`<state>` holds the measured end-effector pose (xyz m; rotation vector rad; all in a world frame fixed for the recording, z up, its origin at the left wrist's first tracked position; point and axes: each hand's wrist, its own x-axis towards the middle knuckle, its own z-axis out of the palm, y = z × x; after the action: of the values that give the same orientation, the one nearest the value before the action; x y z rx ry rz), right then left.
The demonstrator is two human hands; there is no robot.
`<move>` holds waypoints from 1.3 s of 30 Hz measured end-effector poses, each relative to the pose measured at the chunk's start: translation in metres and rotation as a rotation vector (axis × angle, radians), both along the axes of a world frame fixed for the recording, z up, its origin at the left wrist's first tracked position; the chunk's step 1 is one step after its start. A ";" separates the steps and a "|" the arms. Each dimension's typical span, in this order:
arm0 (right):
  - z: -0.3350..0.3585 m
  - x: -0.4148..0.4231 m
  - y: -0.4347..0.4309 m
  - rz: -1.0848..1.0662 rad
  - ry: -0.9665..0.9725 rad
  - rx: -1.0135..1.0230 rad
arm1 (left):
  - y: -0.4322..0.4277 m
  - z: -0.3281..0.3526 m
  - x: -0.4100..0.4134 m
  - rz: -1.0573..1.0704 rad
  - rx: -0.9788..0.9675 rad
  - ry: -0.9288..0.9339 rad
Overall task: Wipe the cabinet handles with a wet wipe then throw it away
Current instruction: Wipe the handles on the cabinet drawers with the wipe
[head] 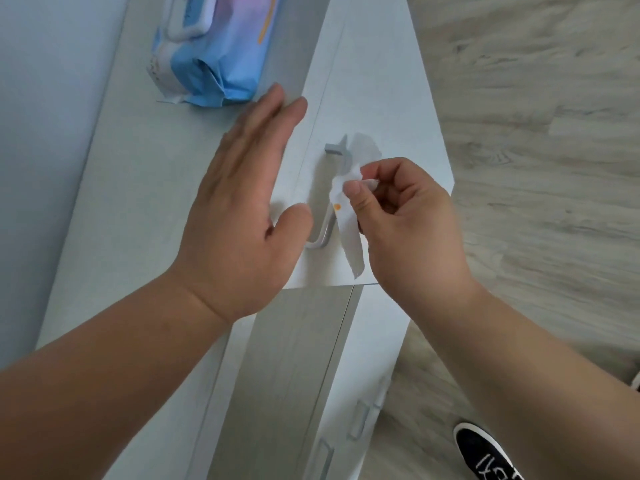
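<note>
Wet wipe [349, 237], crumpled white strip, pinched in right hand [412, 233], left hand [239, 209] flat open

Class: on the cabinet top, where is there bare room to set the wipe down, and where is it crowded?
Bare: the cabinet top strip between the wet wipe pack and the left hand, out to the wall-side edge. Crowded: the door handle, where the right hand pinches the wet wipe and the left hand is close beside.

Nothing reads clearly. The wipes pack [214, 57] has small print on its left edge, too blurred; the shoe [485, 455], far below-right of the pack, bears illegible white lettering
</note>
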<state>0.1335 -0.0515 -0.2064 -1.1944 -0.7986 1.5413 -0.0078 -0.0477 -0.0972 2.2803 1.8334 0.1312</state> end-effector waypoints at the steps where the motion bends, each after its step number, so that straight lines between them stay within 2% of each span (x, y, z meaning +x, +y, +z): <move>1: 0.002 0.001 -0.001 -0.009 -0.014 0.008 | 0.001 0.000 0.000 -0.006 0.003 0.000; 7: 0.006 -0.006 -0.016 -0.033 -0.086 0.026 | 0.001 0.001 0.001 -0.026 0.004 -0.022; 15: -0.003 -0.006 0.004 -0.039 -0.030 0.018 | 0.001 0.001 -0.002 -0.010 -0.010 -0.042; 19: -0.004 -0.003 0.009 -0.009 0.082 0.060 | -0.001 0.001 -0.002 0.003 -0.019 -0.068; 22: -0.005 -0.009 -0.001 -0.053 0.042 0.108 | 0.000 0.000 -0.002 -0.003 -0.011 -0.054; 26: -0.009 -0.016 -0.015 -0.060 -0.013 0.069 | 0.000 0.000 -0.002 -0.013 -0.014 -0.048; 30: -0.009 -0.006 0.003 -0.072 0.033 0.039 | 0.000 0.001 -0.001 -0.014 -0.007 -0.042; 36: -0.005 -0.001 0.011 0.081 0.038 0.048 | -0.001 0.001 0.000 -0.007 -0.007 -0.029; 39: -0.008 -0.002 0.003 0.121 0.141 -0.017 | 0.001 0.001 0.000 -0.023 -0.017 -0.027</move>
<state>0.1319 -0.0483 -0.2148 -1.0526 -0.7777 1.7139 -0.0079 -0.0471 -0.0961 2.2759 1.7874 0.1415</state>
